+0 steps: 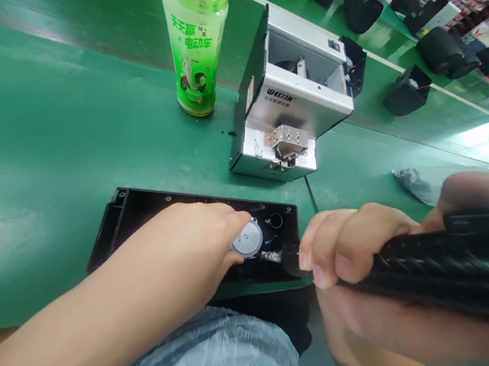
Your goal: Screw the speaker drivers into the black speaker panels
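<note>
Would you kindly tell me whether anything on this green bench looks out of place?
Small black bits lie loose on the green mat beside the WEIXIN screw feeder, looking like stray debris; the feeder's casing stands open.

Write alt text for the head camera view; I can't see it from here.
The left hand reaches over a round silver disc in an open black plastic case, while the right hand grips a long black part. A silver WEIXIN machine and green drink bottle stand on the green bench.
</note>
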Demonstrator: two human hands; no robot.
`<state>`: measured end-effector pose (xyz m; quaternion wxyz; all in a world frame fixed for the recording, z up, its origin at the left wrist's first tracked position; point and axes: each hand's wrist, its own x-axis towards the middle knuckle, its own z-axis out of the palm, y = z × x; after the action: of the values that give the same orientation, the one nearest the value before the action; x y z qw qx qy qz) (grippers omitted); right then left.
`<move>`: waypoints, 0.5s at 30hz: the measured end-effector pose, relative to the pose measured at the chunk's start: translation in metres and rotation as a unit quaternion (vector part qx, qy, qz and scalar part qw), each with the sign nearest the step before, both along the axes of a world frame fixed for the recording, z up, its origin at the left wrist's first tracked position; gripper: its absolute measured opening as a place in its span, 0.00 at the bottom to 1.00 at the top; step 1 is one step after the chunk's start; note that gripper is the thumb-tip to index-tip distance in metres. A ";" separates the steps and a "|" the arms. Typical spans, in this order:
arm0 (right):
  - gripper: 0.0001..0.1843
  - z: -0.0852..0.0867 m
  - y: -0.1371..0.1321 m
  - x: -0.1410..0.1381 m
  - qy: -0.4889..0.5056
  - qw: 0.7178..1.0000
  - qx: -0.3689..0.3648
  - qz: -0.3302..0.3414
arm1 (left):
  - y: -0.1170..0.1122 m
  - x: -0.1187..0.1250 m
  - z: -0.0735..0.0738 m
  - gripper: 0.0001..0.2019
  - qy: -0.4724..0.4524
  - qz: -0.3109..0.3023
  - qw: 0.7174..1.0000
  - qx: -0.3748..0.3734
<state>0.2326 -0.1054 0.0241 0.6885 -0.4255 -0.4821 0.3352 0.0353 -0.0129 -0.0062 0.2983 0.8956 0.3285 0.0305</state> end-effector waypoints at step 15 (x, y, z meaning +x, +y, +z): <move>0.33 0.010 -0.008 0.005 -0.094 0.994 -0.031 0.038 | 0.001 0.001 0.000 0.15 -0.008 0.003 1.000 0.011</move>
<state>0.2377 -0.1134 0.0338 0.6136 -0.4578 -0.5497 0.3341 0.0360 -0.0117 -0.0060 0.2910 0.8977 0.3280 0.0425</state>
